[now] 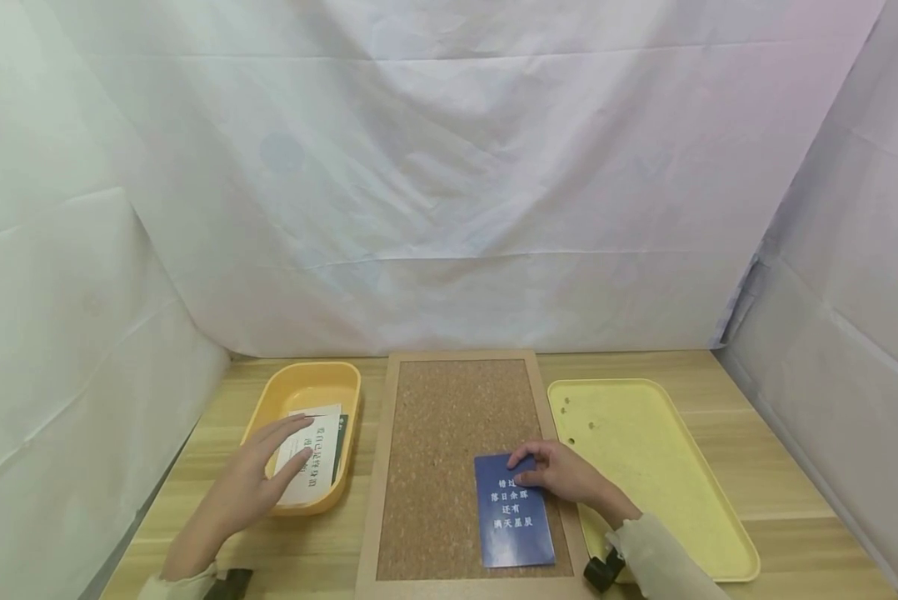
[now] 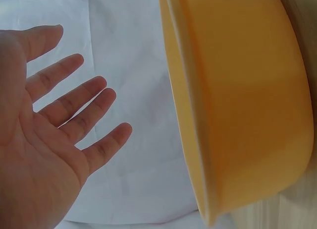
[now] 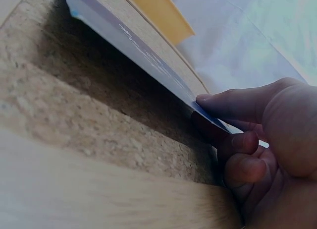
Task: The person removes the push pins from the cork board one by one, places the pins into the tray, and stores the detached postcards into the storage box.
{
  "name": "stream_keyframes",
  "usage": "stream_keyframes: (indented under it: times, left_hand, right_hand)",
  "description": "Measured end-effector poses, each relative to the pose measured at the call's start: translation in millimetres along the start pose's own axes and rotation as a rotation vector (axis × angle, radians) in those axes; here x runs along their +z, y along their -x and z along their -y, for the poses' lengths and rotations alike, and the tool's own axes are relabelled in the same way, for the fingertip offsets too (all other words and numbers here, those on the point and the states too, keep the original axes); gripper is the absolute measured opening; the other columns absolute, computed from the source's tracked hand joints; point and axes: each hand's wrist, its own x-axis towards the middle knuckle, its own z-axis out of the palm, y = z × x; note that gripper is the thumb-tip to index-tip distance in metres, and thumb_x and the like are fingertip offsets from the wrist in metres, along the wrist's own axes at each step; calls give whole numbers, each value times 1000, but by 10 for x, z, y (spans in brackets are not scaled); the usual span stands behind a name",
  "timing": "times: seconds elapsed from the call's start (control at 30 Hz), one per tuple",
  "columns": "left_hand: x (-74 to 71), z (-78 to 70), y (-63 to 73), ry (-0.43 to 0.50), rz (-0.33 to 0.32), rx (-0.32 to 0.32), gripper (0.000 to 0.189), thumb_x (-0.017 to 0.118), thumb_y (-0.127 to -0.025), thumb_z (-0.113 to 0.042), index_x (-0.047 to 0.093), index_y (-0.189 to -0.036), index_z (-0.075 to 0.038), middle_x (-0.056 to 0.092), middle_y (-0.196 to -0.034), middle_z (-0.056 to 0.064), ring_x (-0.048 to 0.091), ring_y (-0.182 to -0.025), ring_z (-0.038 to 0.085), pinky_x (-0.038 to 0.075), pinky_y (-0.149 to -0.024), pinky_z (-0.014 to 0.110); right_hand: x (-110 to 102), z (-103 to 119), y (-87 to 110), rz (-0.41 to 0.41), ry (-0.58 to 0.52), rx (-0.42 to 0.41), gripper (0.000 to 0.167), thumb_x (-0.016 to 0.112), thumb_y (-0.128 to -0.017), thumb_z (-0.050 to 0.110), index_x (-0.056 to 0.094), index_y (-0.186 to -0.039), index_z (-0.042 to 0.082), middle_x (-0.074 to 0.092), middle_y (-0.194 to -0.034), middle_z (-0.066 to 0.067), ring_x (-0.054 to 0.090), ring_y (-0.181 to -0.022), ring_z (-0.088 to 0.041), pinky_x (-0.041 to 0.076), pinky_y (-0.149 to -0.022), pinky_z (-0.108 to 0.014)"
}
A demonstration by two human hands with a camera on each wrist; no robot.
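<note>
A blue card with white writing [image 1: 515, 533] is pinched at its upper right edge by my right hand [image 1: 569, 477]. In the right wrist view the thumb lies on top of the card [image 3: 143, 60] and curled fingers are beneath it. The card is tilted just over the cork board [image 1: 449, 417], with a shadow under it. My left hand [image 1: 250, 483] hovers with spread fingers over the yellow-orange basin [image 1: 310, 371], holding nothing. Inside the basin lie a white card with dark writing [image 1: 321, 475] and a dark green one [image 1: 341, 442], partly covered by the hand.
A pale yellow tray [image 1: 659, 483] lies right of the board, with several small brass-coloured bits [image 1: 591, 426] near its far left corner. The board's wooden frame [image 1: 384, 467] rests on the wood-grain table [image 1: 786, 467]. White cloth [image 1: 434, 167] hangs behind and at both sides.
</note>
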Motion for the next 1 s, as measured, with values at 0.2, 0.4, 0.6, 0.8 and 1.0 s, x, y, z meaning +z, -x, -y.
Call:
stream_keyframes:
  times: [0.2,0.4,0.6,0.8,1.0]
  left_hand:
    - [-57,65,41,4,8,-39,41,71,-91,-9,61,-130,-6,60,-133,16,54,-123,39,17,-105,0]
    - [-124,143,95,17,14,-127,39,68,-94,-12,61,-132,-9,54,-139,22,46,-128,47,37,-113,45]
    - [-128,224,140,46,-5,-157,35,68,-93,-11,62,-127,-7,48,-141,29,41,-128,55,36,-91,76]
    - [-119,320,192,53,-12,-207,33,67,-94,-12,63,-124,-1,41,-144,34,36,-128,60,34,-88,79]
    - [-118,415,224,64,-16,-232,35,67,-94,-14,62,-125,1,38,-145,37,34,-129,61,29,-94,80]
  right_hand:
    - [-3,18,4,0,-16,-17,16,72,-88,9,69,-103,3,63,-106,-12,44,-57,0,45,-56,-18]
    - [-2,37,7,-2,-21,-16,16,72,-88,8,69,-103,3,63,-112,-15,56,-76,-7,49,-67,-20]
    - [6,12,9,-10,19,-15,13,72,-89,10,70,-101,6,64,-112,-10,58,-96,-13,50,-77,-21]
    - [6,10,13,-11,20,-29,14,72,-89,10,70,-102,6,63,-111,-10,57,-92,-12,49,-75,-21]
    - [12,19,12,-16,9,-43,15,72,-88,8,70,-102,5,64,-112,-13,57,-91,-12,49,-74,-20]
